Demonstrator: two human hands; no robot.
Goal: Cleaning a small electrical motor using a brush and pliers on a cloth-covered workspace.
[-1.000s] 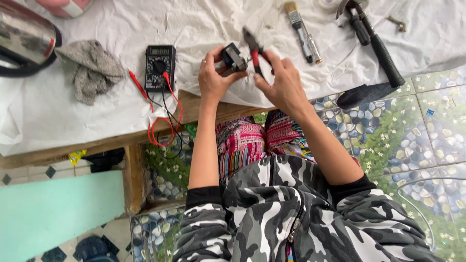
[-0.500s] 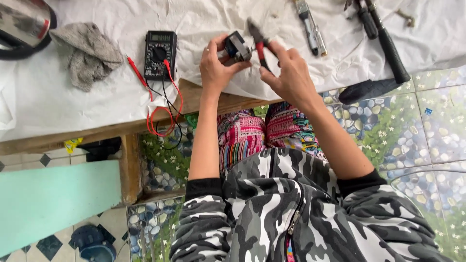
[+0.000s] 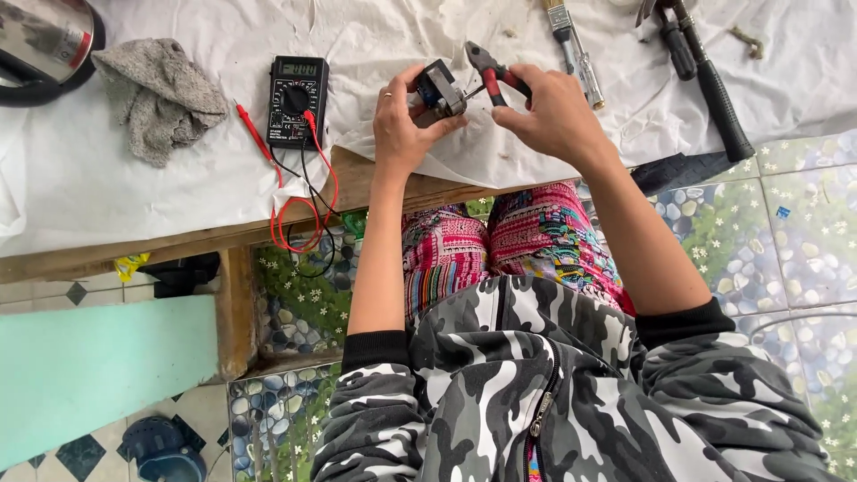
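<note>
Head view cuts off the kettle (image 3: 40,45) at the top-left corner. Above the cloth-covered table (image 3: 134,201), the left hand (image 3: 403,125) grips a small dark motor-like part (image 3: 439,89); the right hand (image 3: 549,112) clasps red-handled pliers (image 3: 493,73), whose tips touch it.

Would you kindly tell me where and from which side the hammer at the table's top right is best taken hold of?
Take the hammer by the lower part of its black handle, coming from the table's near right edge. The handle lies slanted with its free end toward that edge, bare and clear on the white cloth, while the head end is crowded against another dark tool at the picture's top.
</note>
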